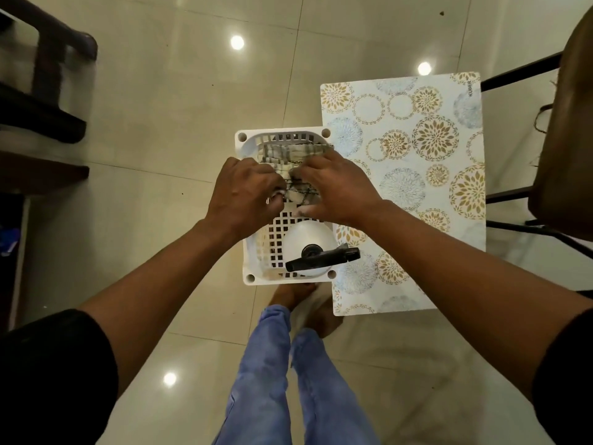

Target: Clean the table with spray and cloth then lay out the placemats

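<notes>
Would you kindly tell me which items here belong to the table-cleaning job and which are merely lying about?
Job: checked cloth, gripped by left hand and right hand; spray bottle; placemat; white basket.
Lying about: dark chair; stool.

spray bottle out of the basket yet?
No, the spray bottle stands inside the white basket, near its close end.

Glossy tiled floor [179, 130], white perforated basket [248, 271] standing on it, patterned placemat [417, 162] just beside the basket
</notes>
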